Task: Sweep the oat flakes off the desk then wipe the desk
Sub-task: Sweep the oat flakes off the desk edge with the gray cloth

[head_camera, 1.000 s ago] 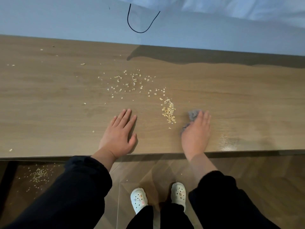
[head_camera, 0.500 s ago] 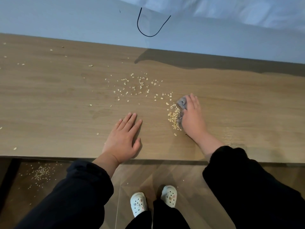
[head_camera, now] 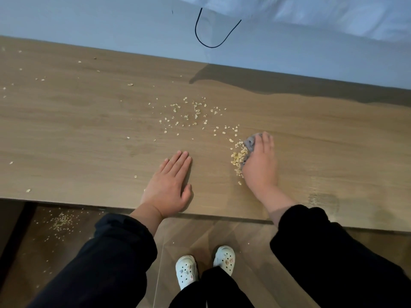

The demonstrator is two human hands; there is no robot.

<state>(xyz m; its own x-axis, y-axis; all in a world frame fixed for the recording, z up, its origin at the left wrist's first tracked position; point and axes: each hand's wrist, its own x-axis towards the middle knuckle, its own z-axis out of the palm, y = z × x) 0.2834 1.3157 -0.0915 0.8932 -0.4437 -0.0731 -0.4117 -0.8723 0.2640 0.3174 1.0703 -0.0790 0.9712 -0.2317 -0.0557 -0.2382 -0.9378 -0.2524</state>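
Oat flakes lie on the wooden desk (head_camera: 89,134). A dense heap of flakes (head_camera: 238,157) sits against the left side of my right hand (head_camera: 261,165), which presses a small grey cloth (head_camera: 250,143) flat on the desk. Looser scattered flakes (head_camera: 189,114) spread behind and to the left of the heap, and single flakes dot the far left of the desk. My left hand (head_camera: 170,187) lies flat, palm down, near the front edge, left of the heap, with fingers together and nothing in it.
Spilled flakes (head_camera: 61,222) lie on the wood floor under the desk's front left edge. A pale wall runs behind the desk with a black cable loop (head_camera: 211,34) hanging on it. My feet in white clogs (head_camera: 186,271) stand at the desk's front edge.
My right hand with the cloth moved from the front right forward and left, up against the heap of flakes. My left hand stayed flat in place.
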